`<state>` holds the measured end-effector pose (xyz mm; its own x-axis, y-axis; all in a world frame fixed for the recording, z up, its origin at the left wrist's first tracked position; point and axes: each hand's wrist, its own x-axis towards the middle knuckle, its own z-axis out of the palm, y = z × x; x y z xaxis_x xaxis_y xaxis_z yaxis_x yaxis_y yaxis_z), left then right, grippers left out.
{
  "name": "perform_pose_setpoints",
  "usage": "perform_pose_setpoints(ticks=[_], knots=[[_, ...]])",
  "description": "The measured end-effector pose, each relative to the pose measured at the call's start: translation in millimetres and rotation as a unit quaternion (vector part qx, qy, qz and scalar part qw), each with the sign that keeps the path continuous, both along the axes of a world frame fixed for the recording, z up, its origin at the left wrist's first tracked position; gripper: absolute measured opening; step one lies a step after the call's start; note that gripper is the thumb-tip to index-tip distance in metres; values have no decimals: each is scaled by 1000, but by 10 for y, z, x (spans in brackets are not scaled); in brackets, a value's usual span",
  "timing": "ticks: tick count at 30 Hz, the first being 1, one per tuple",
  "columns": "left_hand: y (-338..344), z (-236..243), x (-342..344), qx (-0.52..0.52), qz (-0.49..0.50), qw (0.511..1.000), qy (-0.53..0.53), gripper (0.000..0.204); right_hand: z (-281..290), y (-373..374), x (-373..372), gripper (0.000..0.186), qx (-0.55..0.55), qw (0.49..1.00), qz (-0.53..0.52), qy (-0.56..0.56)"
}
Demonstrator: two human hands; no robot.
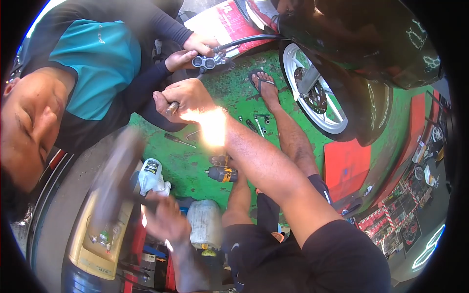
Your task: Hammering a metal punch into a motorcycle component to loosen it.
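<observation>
Up close, right hand (188, 100) gripping metal punch (172, 108), blurred hammer (115, 178) in left hand (163, 219)

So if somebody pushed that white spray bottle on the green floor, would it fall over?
Probably, yes. The white spray bottle looks tall and narrow, so a nudge would likely tip it. Its body seems round, so it might then roll. It looks like plastic, so probably fairly light, though how full it is cannot be seen.

White plastic spray bottle with a dark label (152, 175) at lower centre-left, red and white printed panel (222, 22) at top centre, white translucent plastic jug (204, 222) below the bottle
</observation>
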<state>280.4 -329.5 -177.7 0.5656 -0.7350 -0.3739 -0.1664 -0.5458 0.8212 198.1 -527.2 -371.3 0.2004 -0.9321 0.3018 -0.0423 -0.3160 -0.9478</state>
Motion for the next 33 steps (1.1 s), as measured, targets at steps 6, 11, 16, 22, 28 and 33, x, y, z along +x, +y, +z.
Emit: perform_pose_setpoints(ticks=[6,11,16,22,28,33], knots=[[-528,570,-213,-219,-66,956,-186,20,-102,33,15,39,19,1000,8,12],[-116,-216,-323,45,-60,991,-113,27,-19,179,-203,39,-46,990,-9,134],[507,-88,-336,-82,48,995,-23,43,295,503,-323,37,149,974,170,1],[384,-31,-396,-2,70,997,24,54,370,197,-327,38,0,996,84,18],[257,-147,-480,37,40,998,17,54,301,-133,-552,41,15,999,10,48],[150,-172,-500,38,-26,999,1,53,206,-277,-619,39,4,999,-34,33]])
